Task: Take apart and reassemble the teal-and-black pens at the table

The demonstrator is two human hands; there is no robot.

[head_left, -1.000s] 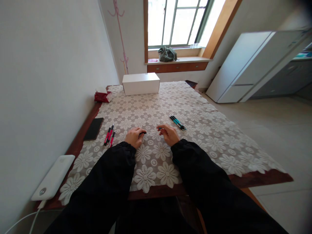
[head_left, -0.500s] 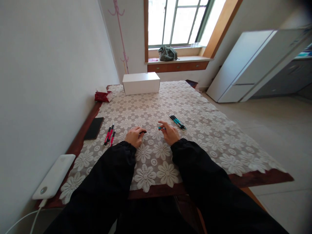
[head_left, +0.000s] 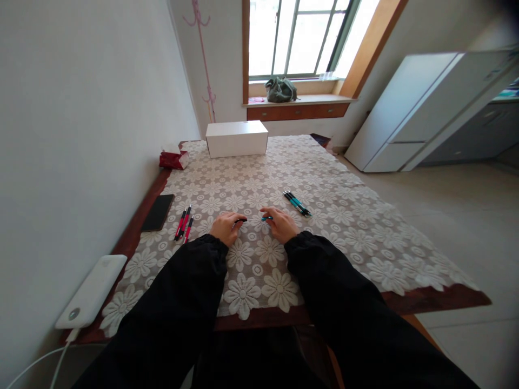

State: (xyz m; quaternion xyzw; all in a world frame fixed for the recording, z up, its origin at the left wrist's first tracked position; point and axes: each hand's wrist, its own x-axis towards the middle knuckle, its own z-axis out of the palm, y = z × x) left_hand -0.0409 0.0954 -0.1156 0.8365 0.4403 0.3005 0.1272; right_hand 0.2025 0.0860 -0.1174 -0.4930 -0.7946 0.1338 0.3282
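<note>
Over the near middle of the table, my left hand (head_left: 225,228) is closed on the black part of a pen (head_left: 241,220). A thin pale rod, looking like a pen refill (head_left: 253,219), stretches from it toward the other hand. My right hand (head_left: 281,225) pinches a teal pen barrel (head_left: 266,218), whose end meets or nearly meets the rod; the exact contact is too small to tell. Several teal and black pens (head_left: 297,203) lie just beyond my right hand. To the left of my left hand are three red and black pens (head_left: 185,222).
A lace tablecloth (head_left: 243,292) covers the dark red table. Along the left side lie a black phone-like slab (head_left: 158,213), a white device with a cable (head_left: 92,292) and a red packet (head_left: 173,160). A white box (head_left: 237,139) stands at the far end.
My right hand has come slightly closer to my left, bringing the teal barrel to the thin rod. Its raised index finger has lowered onto the barrel. The view has shifted slightly.
</note>
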